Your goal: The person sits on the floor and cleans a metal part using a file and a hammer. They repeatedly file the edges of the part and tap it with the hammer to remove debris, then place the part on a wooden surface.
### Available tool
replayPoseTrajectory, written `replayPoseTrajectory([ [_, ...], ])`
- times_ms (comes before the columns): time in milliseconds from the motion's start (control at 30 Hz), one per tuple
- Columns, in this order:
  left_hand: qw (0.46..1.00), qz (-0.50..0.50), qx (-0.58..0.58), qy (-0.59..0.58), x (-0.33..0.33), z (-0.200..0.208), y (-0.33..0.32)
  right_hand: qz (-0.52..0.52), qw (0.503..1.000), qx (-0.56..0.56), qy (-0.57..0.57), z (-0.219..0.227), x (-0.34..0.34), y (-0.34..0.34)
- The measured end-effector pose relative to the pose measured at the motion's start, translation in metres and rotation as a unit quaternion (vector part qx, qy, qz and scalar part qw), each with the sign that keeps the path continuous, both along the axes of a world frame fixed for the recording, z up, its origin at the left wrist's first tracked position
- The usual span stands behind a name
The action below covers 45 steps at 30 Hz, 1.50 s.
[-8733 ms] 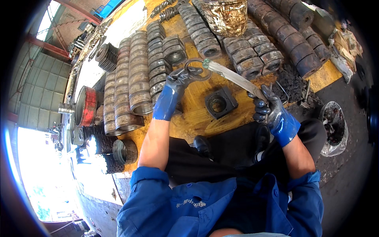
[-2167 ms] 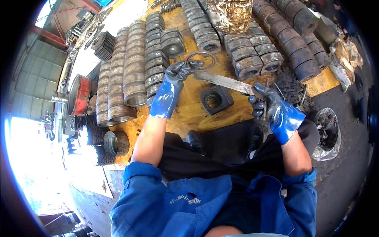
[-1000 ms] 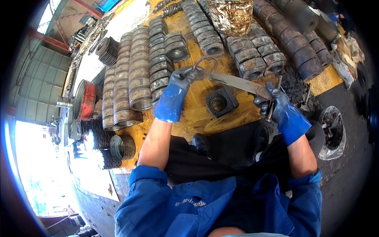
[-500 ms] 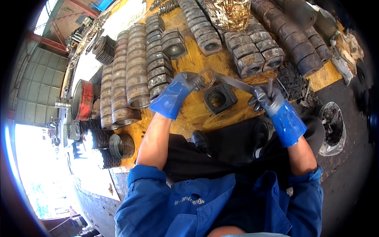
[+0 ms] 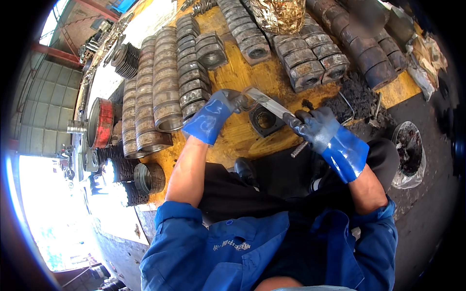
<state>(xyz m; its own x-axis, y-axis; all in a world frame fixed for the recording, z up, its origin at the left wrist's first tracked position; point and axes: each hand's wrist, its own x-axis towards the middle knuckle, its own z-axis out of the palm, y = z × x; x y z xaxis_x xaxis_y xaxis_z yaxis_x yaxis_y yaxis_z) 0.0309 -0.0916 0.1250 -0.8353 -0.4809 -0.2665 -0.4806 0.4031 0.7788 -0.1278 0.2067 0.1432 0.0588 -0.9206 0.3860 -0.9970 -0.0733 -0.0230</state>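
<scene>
My left hand [image 5: 236,101], in a blue-cuffed glove with dark grimy fingers, is closed on a thin metal ring [image 5: 251,100]. My right hand [image 5: 315,127], gloved alike, grips a long flat metal blade [image 5: 273,105], which looks like a scraper or file. The blade's far end touches or overlaps the ring. From below my right fist juts a short metal rod [image 5: 299,149]; whether it belongs to the blade is hidden. Beneath the blade, a dark square metal block with a round bore [image 5: 265,120] lies on the yellow table [image 5: 228,140].
Rows of similar blocks [image 5: 194,80] and rusty cylindrical sleeves [image 5: 168,92] stand beyond my hands. Black grime [image 5: 335,103] with a bent metal rod [image 5: 347,104] lies right. A gold-coloured container [image 5: 277,17] stands at the back. A plastic-lined bucket [image 5: 408,155] is at far right.
My right hand has moved left and turned, bringing the blade to a steeper slant. The rod end that pointed up from it now points down. My left hand has shifted slightly left.
</scene>
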Motion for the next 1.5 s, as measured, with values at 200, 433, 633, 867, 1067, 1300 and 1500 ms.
replayPoseTrajectory([
  [200,0.999,0.010,0.013,0.027,0.011,-0.012,-0.018,0.011,0.999,0.044,-0.021,0.018,-0.010,0.000],
  [433,0.983,0.061,0.124,0.120,-0.002,0.016,0.001,0.001,0.457,-0.102,-0.884,-0.023,-0.035,-0.007],
  [633,0.982,-0.022,0.127,0.136,-0.011,0.001,0.002,-0.135,0.549,-0.039,-0.824,-0.023,-0.016,-0.010],
  [867,0.978,0.025,0.163,0.130,-0.015,0.006,0.019,-0.116,0.539,-0.020,-0.834,0.000,0.004,-0.014],
  [1067,0.956,-0.004,0.099,0.276,-0.006,-0.009,-0.014,-0.003,0.394,-0.155,-0.906,0.009,-0.022,-0.005],
  [1300,0.958,0.068,0.026,0.277,-0.012,-0.009,-0.012,-0.019,0.434,-0.097,-0.895,0.008,-0.033,0.008],
  [1500,0.727,0.162,0.539,0.393,-0.026,-0.004,-0.021,-0.072,0.467,-0.017,-0.881,0.026,-0.016,0.008],
])
